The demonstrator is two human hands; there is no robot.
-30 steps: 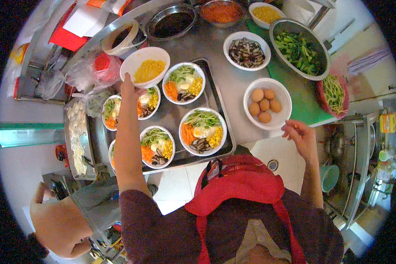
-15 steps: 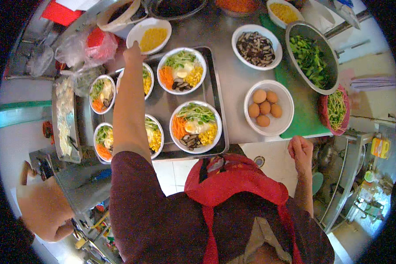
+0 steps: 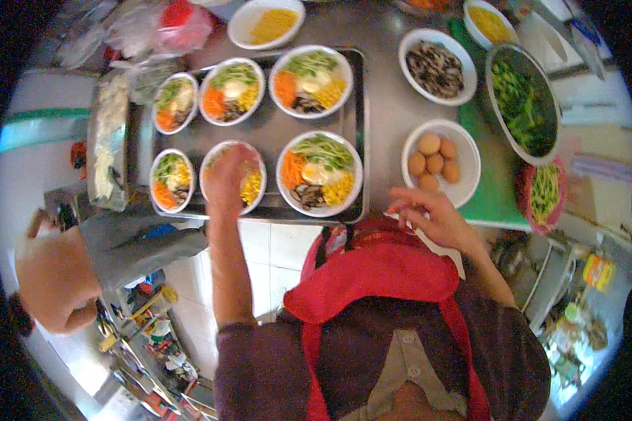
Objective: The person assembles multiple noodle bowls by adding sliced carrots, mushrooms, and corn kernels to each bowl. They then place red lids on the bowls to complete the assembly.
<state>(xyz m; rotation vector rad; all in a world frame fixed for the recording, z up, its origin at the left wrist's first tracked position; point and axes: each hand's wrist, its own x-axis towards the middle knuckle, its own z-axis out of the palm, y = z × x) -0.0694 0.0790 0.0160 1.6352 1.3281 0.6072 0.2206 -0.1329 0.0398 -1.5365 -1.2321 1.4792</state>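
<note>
A dark metal tray [image 3: 268,137] on the steel counter carries several white bowls filled with carrot, greens, corn, mushrooms and egg. My left hand [image 3: 225,179] hovers over the middle bowl of the near row [image 3: 251,184] and hides most of it. The hand is blurred, so I cannot see whether it holds anything. My right hand [image 3: 432,219] rests at the counter's near edge with fingers spread and curled, lying on a white cloth [image 3: 439,247]. Just beyond it stands a white bowl of brown eggs [image 3: 439,161].
Farther back are a bowl of yellow kernels [image 3: 267,24], a bowl of dark mushrooms [image 3: 435,67] and a metal bowl of greens [image 3: 523,105]. A red basket of green beans [image 3: 544,193] stands on a green board [image 3: 486,200]. Another person's grey sleeve [image 3: 137,242] reaches in from the left.
My left hand has drawn back from the far bowl of yellow kernels to the near middle bowl on the tray. My right hand shifted left along the counter edge.
</note>
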